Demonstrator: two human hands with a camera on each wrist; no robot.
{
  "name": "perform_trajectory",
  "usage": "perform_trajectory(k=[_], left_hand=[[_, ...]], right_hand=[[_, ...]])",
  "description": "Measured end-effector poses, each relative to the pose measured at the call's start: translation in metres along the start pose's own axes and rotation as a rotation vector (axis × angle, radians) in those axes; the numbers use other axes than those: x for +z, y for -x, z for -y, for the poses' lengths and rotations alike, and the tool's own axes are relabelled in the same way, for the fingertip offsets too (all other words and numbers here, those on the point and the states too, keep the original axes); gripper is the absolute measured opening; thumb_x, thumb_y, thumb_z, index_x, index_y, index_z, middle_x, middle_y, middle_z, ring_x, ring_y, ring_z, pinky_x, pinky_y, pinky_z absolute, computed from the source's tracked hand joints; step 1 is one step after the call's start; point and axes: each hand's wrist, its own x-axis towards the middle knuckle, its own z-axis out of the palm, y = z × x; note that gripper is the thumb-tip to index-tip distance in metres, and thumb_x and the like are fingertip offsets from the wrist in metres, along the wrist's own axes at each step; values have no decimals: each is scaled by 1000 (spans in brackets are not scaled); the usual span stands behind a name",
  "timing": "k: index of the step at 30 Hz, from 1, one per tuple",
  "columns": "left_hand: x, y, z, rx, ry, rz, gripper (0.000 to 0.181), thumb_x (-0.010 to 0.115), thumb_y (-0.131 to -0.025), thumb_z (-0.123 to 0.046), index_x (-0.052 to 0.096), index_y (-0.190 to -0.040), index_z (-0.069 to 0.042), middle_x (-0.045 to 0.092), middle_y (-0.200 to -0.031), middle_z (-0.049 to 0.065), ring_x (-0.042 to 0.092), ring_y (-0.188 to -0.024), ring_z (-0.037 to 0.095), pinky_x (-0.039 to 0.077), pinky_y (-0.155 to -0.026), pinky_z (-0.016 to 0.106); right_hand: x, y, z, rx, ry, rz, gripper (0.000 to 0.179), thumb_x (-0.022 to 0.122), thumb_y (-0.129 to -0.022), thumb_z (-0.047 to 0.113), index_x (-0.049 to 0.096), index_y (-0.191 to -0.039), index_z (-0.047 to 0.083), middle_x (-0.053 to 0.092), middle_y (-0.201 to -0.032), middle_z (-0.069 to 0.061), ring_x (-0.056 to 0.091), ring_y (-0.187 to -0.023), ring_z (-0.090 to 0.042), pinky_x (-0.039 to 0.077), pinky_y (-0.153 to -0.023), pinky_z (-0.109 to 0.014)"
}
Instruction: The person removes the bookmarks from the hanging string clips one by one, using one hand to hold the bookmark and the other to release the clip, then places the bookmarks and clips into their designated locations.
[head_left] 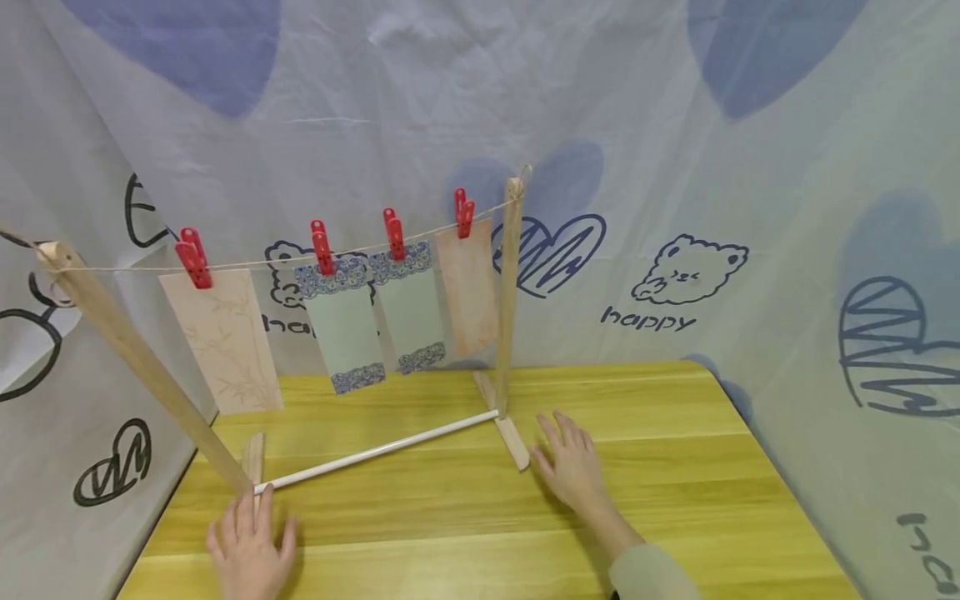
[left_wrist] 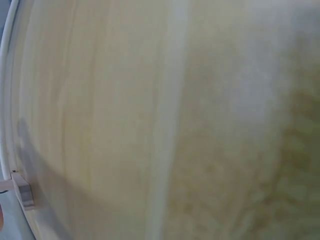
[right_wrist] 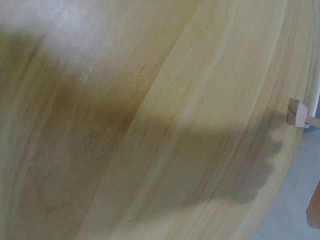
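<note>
A wooden drying rack stands on the table, its left post (head_left: 150,367) leaning and its right post (head_left: 508,300) nearly upright. Between the feet runs a white rod (head_left: 382,450). My left hand (head_left: 251,542) is spread by the left foot (head_left: 255,457), fingertips right at the rod's end. To the right of the right foot (head_left: 513,442), my right hand (head_left: 573,462) hovers low with fingers relaxed, holding nothing. Red clothespins (head_left: 321,247) on the string (head_left: 277,263) hold two pinkish sheets (head_left: 225,342) and two pale green sheets (head_left: 345,333) with blue patterned bands.
The yellow wood-grain table (head_left: 675,500) spreads under both hands. Behind it hangs a pale curtain (head_left: 795,250) printed with bears and hearts. In the right wrist view, the end of a wooden foot (right_wrist: 298,112) shows at the edge.
</note>
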Motion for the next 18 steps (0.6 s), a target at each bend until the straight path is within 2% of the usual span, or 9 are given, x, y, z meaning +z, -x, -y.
perform_trajectory(k=[9, 13, 18], left_hand=[[4, 7, 13, -39, -27, 96, 62, 46, -92, -35, 20, -143, -12, 13, -149, 14, 16, -127, 44, 0, -100, 63], [4, 10, 17, -68, -26, 135, 61, 46, -93, -37, 20, -142, -12, 13, -147, 17, 15, -126, 46, -2, -99, 64], [3, 13, 18, -101, -24, 161, 62, 47, -93, -38, 19, -142, -13, 19, -143, 20, 15, -124, 47, -3, -98, 65]], right_hand=[[8, -4, -1, 28, 44, 85, 55, 48, -92, 43, 35, -139, 18, 34, -141, -15, 32, -129, -33, 27, -102, -51], [11, -4, 2, 15, 48, 112, 54, 47, -92, 43, 36, -139, 18, 35, -140, -16, 33, -128, -34, 27, -101, -52], [19, -4, 3, -41, 87, 120, 53, 50, -91, 42, 39, -137, 17, 37, -138, -16, 36, -125, -35, 30, -99, -52]])
